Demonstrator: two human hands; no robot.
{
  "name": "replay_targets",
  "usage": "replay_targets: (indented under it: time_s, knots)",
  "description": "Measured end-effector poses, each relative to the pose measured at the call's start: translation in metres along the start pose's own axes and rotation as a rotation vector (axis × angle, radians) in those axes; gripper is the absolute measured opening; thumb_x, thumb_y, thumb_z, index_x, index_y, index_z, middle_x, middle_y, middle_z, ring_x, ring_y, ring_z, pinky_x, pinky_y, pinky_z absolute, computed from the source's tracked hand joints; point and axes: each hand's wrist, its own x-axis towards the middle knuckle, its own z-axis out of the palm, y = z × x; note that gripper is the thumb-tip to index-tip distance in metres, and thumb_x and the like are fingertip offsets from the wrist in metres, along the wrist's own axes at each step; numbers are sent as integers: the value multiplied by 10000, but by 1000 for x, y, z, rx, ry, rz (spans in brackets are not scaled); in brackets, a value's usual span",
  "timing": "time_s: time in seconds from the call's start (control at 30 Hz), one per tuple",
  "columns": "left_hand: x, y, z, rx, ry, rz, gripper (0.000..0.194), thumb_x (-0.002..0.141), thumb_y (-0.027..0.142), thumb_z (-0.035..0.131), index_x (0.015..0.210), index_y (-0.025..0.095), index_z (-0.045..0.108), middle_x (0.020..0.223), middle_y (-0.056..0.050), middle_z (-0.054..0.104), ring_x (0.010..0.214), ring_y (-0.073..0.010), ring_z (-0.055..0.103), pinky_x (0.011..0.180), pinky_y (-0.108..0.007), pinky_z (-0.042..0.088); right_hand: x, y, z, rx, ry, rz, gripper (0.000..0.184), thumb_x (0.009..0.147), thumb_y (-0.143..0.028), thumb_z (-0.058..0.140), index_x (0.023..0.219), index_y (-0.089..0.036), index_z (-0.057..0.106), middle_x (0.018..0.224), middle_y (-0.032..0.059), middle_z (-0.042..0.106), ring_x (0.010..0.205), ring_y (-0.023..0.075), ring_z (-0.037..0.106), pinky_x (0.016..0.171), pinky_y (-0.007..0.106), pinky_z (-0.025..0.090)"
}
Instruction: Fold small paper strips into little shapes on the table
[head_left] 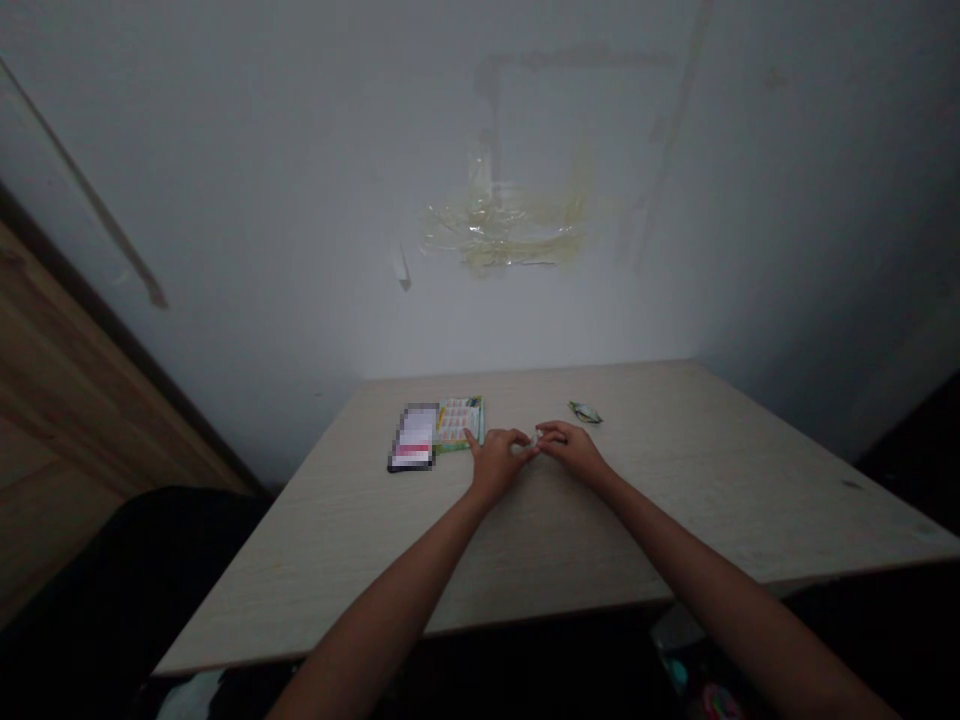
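My left hand (498, 462) and my right hand (576, 450) meet above the middle of the table. Between their fingertips is a small whitish piece (535, 438), too small to name, and both hands pinch it. My left thumb side lies close to a printed green and white leaflet (459, 420). A phone-like device (412, 437) with a dark edge and a blurred screen lies at the leaflet's left. Beyond my right hand rests a small crumpled green and white wrapper (585, 412).
The pale wooden table (337, 560) meets a grey wall (300, 200) at the back. Peeling clear tape (517, 235) sticks to the wall. At left are a wooden panel (60, 380) and a dark rounded shape (165, 560). Colourful items (716, 700) show below the front edge.
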Motion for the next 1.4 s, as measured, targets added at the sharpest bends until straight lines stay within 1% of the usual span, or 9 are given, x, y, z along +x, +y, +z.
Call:
replay_targets:
  time_s: [0.13,0.3,0.57,0.73,0.83,0.93,1.1,1.27,1.4]
  knots:
    - [1,1,-2,-24,-1,-15,224,854,496,646,923,300,728,1038,13,755,1155,-248,594,1116,-681,-153,0,-1,0,-37,21,-43,375,739,-367,721,1056,-173,674,847,57,760,883,232,716,922,409,514]
    - [2,2,-3,-58,4,-48,188,856,457,647,905,297,731,1013,16,763,1133,-243,615,1115,-679,-161,0,0,-1,-88,33,-67,367,742,-322,716,1077,-174,692,884,68,759,925,241,703,963,437,487]
    - [2,4,-6,-76,-15,-72,218,847,465,628,912,287,736,1034,-14,760,1128,-277,628,1106,-702,-145,2,6,-2,-193,85,-114,358,762,-270,660,1107,-188,708,903,55,755,957,237,686,982,426,471]
    - [3,2,-9,-76,-50,-72,188,840,420,644,963,303,724,1073,-9,752,1148,-265,612,1091,-704,-170,-1,-1,-3,-332,110,-135,271,777,-270,636,1010,-193,752,943,79,757,973,254,667,946,412,468]
    - [4,0,-11,-76,-52,-57,178,837,421,650,960,315,724,1081,1,748,1174,-275,595,1086,-711,-171,-1,-3,-3,-404,90,-165,205,790,-258,624,920,-195,770,923,89,754,947,257,657,909,404,463]
    - [5,-3,-14,-53,-79,-47,175,832,441,654,951,339,731,1123,15,733,1236,-294,551,1073,-730,-169,-1,-2,-4,-456,43,-216,177,809,-248,618,882,-202,772,894,83,751,924,246,648,902,397,443]
    - [7,-9,-19,20,-109,-50,161,817,440,681,958,385,736,1188,32,712,1329,-295,459,1080,-727,-161,-2,-1,-7,-493,-31,-267,171,844,-272,625,913,-208,768,898,69,742,933,235,627,926,400,408]
    - [8,-17,-24,34,-147,3,121,835,413,679,942,418,734,1244,78,688,1374,-283,390,1055,-722,-212,-3,0,-10,-534,-68,-285,169,849,-287,647,953,-229,767,933,70,718,973,239,604,936,404,405]
    - [9,-22,-27,57,-179,36,127,830,389,691,936,442,737,1279,87,668,1389,-292,366,1039,-726,-229,-5,2,-10,-552,-85,-315,169,861,-275,639,974,-252,763,964,72,692,1008,242,575,955,420,410]
